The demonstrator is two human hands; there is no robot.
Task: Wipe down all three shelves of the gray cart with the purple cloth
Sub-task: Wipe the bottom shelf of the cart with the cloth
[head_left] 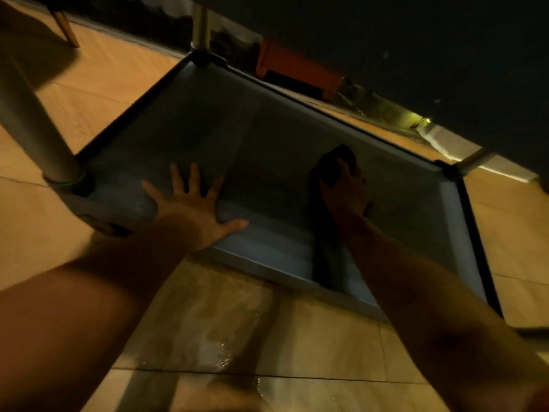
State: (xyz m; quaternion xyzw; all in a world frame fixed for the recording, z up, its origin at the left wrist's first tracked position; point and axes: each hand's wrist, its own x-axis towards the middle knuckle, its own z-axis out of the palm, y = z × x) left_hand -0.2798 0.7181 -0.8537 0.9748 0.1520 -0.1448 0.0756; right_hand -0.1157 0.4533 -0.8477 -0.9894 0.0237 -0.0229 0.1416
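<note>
The gray cart's bottom shelf (261, 138) lies low over the floor in dim light, seen from above at a tilt. My left hand (193, 206) rests flat with fingers spread on the shelf's near edge, close to the front left post (32, 126). My right hand (344, 194) presses a dark cloth (332, 165) onto the shelf surface right of centre; the cloth bunches out past my fingertips and looks almost black in this light. The shelf above (416, 40) shows as a dark underside across the top right.
Tan floor tiles (208, 316) surround the cart, with a shiny wet-looking patch near me. An orange object (300, 69) lies on the floor behind the cart. A wooden furniture leg (66, 28) stands at the top left. Metal posts (200, 22) rise at the shelf's corners.
</note>
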